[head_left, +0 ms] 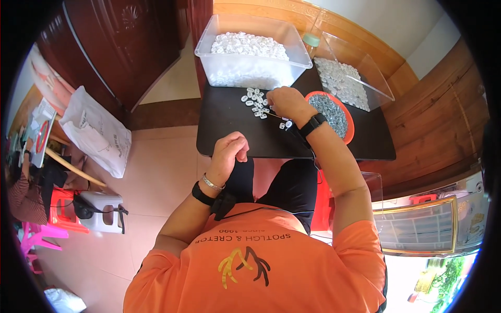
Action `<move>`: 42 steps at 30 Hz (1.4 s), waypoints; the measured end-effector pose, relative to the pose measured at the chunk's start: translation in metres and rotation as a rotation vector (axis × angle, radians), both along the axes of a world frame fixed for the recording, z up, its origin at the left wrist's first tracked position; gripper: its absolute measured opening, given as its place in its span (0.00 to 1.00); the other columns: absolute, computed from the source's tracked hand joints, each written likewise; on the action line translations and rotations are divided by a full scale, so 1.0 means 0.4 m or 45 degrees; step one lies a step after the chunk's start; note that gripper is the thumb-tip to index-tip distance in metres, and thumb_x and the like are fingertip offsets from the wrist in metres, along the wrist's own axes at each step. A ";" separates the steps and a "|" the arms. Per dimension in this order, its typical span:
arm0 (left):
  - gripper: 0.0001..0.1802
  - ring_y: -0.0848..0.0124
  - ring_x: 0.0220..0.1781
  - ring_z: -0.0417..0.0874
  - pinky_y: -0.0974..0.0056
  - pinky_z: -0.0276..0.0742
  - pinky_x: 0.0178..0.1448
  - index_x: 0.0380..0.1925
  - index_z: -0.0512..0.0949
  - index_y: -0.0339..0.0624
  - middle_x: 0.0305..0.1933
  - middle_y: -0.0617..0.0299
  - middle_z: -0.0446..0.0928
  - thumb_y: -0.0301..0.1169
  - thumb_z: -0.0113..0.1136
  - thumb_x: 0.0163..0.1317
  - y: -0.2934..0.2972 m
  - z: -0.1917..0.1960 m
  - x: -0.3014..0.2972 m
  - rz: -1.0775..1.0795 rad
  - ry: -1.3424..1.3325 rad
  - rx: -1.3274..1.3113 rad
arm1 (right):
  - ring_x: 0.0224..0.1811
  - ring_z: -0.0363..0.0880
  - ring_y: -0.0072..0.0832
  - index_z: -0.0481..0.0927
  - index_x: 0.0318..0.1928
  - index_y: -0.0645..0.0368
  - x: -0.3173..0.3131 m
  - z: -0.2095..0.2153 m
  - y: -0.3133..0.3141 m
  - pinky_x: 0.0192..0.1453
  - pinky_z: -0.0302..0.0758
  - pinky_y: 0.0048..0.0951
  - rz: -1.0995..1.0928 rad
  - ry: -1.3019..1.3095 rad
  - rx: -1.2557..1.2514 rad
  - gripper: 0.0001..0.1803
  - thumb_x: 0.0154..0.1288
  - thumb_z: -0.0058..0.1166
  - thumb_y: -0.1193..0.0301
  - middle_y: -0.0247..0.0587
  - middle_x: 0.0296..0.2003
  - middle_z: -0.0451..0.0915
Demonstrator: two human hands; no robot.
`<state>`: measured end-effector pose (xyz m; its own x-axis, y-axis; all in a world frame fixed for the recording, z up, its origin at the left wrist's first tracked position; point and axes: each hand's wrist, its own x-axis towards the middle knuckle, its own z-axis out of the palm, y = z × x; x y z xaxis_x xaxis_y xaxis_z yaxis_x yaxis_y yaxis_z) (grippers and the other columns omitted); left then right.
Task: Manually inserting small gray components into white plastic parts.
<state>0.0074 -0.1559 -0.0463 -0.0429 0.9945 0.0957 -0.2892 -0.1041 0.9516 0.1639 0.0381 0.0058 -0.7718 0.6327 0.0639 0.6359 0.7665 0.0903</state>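
My left hand is just off the near edge of the black table, its fingers curled in; whether something small is inside is hidden. Over the table, my right hand is closed with fingertips down beside a loose cluster of small white oval pieces with holes. Its palm hides what the fingers grip. A thin yellowish rod shows just below that hand. A few more white pieces lie near the right wrist. Right of this hand sits an orange bowl full of small grey metal-looking pieces.
Behind the cluster stands a clear plastic tub heaped with white pieces. At the back right are a clear tray of pieces in rows and a green-lidded jar. A white sack, stools and another person are at left.
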 end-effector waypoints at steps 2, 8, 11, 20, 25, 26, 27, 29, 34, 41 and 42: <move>0.13 0.75 0.22 0.70 0.71 0.68 0.30 0.23 0.72 0.38 0.19 0.65 0.68 0.33 0.47 0.63 0.004 0.002 -0.002 -0.012 -0.026 -0.002 | 0.37 0.81 0.45 0.80 0.31 0.56 -0.004 0.004 0.007 0.41 0.75 0.43 -0.014 -0.013 -0.074 0.06 0.56 0.50 0.72 0.47 0.31 0.81; 0.12 0.75 0.23 0.72 0.72 0.69 0.30 0.26 0.73 0.38 0.20 0.64 0.69 0.34 0.47 0.64 0.024 0.000 -0.029 -0.128 -0.066 -0.005 | 0.35 0.81 0.43 0.81 0.35 0.59 0.007 0.042 -0.024 0.39 0.76 0.39 -0.077 0.511 -0.178 0.08 0.55 0.53 0.72 0.49 0.31 0.82; 0.11 0.75 0.24 0.73 0.72 0.70 0.31 0.32 0.73 0.39 0.22 0.65 0.71 0.35 0.46 0.66 0.012 0.003 -0.048 -0.111 -0.080 0.031 | 0.31 0.78 0.19 0.82 0.37 0.63 -0.026 0.099 -0.161 0.36 0.73 0.23 -0.167 0.928 -0.712 0.08 0.59 0.57 0.71 0.38 0.26 0.82; 0.11 0.79 0.26 0.74 0.74 0.69 0.32 0.33 0.71 0.41 0.24 0.66 0.72 0.35 0.44 0.68 0.010 -0.024 -0.037 -0.152 -0.278 0.084 | 0.35 0.74 0.19 0.76 0.36 0.62 -0.114 -0.047 -0.404 0.42 0.70 0.19 -0.244 1.845 -1.227 0.02 0.63 0.53 0.80 0.35 0.35 0.78; 0.11 0.78 0.26 0.74 0.74 0.69 0.32 0.30 0.71 0.41 0.23 0.66 0.71 0.35 0.44 0.68 0.008 -0.026 -0.045 -0.093 -0.204 0.158 | 0.32 0.74 0.22 0.74 0.37 0.64 -0.120 -0.016 -0.435 0.38 0.72 0.23 -0.248 1.843 -1.305 0.02 0.66 0.49 0.77 0.38 0.33 0.78; 0.12 0.78 0.26 0.73 0.73 0.69 0.32 0.30 0.71 0.41 0.23 0.66 0.71 0.35 0.44 0.68 0.012 -0.028 -0.052 -0.158 -0.264 0.091 | 0.32 0.75 0.23 0.73 0.37 0.64 -0.121 -0.017 -0.436 0.37 0.72 0.24 -0.221 1.841 -1.356 0.02 0.67 0.49 0.77 0.39 0.34 0.77; 0.12 0.77 0.26 0.73 0.73 0.69 0.32 0.30 0.70 0.41 0.23 0.66 0.70 0.36 0.45 0.68 0.015 -0.030 -0.059 -0.220 -0.325 0.024 | 0.31 0.75 0.24 0.73 0.36 0.65 -0.122 -0.019 -0.439 0.36 0.73 0.25 -0.192 1.837 -1.407 0.03 0.67 0.48 0.77 0.39 0.34 0.77; 0.12 0.77 0.25 0.73 0.73 0.69 0.31 0.29 0.70 0.42 0.23 0.65 0.70 0.36 0.45 0.68 0.023 -0.024 -0.062 -0.211 -0.330 0.031 | 0.28 0.77 0.23 0.72 0.39 0.65 -0.119 -0.037 -0.446 0.34 0.74 0.23 -0.117 1.883 -1.314 0.03 0.66 0.50 0.79 0.40 0.28 0.78; 0.13 0.78 0.24 0.73 0.73 0.68 0.29 0.28 0.70 0.42 0.23 0.66 0.70 0.36 0.45 0.68 0.024 -0.041 -0.051 -0.163 -0.301 0.052 | 0.26 0.77 0.21 0.71 0.43 0.63 -0.116 -0.063 -0.441 0.29 0.73 0.19 0.005 1.820 -1.038 0.09 0.63 0.52 0.83 0.40 0.31 0.78; 0.15 0.78 0.22 0.73 0.74 0.68 0.29 0.28 0.72 0.40 0.20 0.65 0.71 0.38 0.45 0.69 0.014 -0.033 -0.031 0.015 -0.053 0.138 | 0.26 0.77 0.21 0.75 0.41 0.64 -0.085 -0.068 -0.408 0.28 0.74 0.19 0.197 1.619 -0.816 0.08 0.61 0.53 0.84 0.39 0.36 0.76; 0.15 0.78 0.22 0.73 0.74 0.68 0.29 0.28 0.72 0.40 0.20 0.65 0.71 0.38 0.45 0.69 0.013 -0.028 -0.029 0.039 -0.046 0.129 | 0.27 0.77 0.21 0.76 0.41 0.64 -0.076 -0.087 -0.386 0.28 0.73 0.20 0.219 1.601 -0.742 0.07 0.61 0.53 0.83 0.39 0.36 0.76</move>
